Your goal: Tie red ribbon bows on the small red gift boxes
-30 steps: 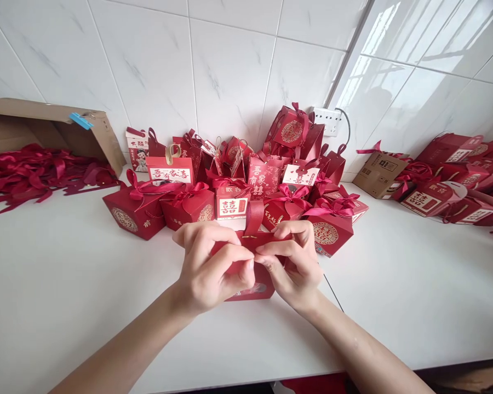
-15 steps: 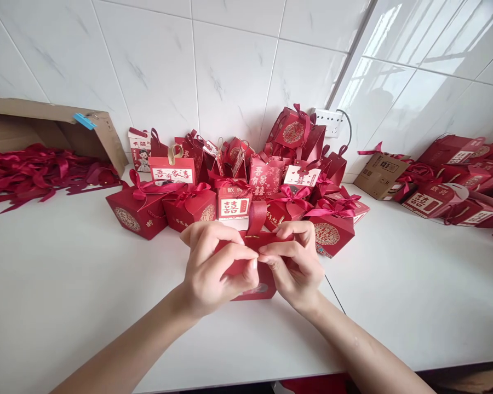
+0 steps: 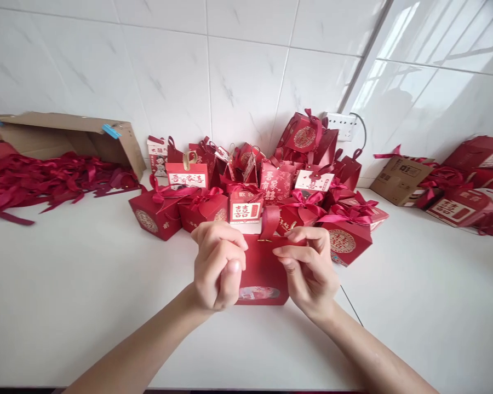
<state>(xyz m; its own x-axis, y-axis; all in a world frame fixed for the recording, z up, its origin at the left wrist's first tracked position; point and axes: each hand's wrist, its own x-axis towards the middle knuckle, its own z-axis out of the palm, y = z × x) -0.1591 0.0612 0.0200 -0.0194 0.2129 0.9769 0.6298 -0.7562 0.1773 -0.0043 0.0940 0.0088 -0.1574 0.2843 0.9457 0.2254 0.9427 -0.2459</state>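
Observation:
A red gift box [image 3: 264, 268] stands on the white table before me, with an oval clear window [image 3: 258, 293] low on its front. A dark red ribbon loop [image 3: 272, 220] rises from its top edge, with a small gold fastener at its base. My left hand [image 3: 219, 268] is closed at the box's left side, thumb against curled fingers; what it holds, if anything, is hidden. On the right, my right hand [image 3: 310, 268] has thumb and index finger close together in front of the box's upper right part. Nothing shows clearly between those fingertips.
Several finished-looking red gift boxes [image 3: 160, 213] with bows stand in rows behind. Loose red ribbons [image 3: 72, 178] spill from a cardboard carton [image 3: 102, 134] at left. More red boxes [image 3: 456, 208] and a brown carton [image 3: 402, 175] lie at right. A power strip [image 3: 340, 126] is against the tiled wall.
My hands have moved apart from fingertips meeting in front of the box; my left fingers have curled in. More of the box front and its window now shows. The view has shifted slightly.

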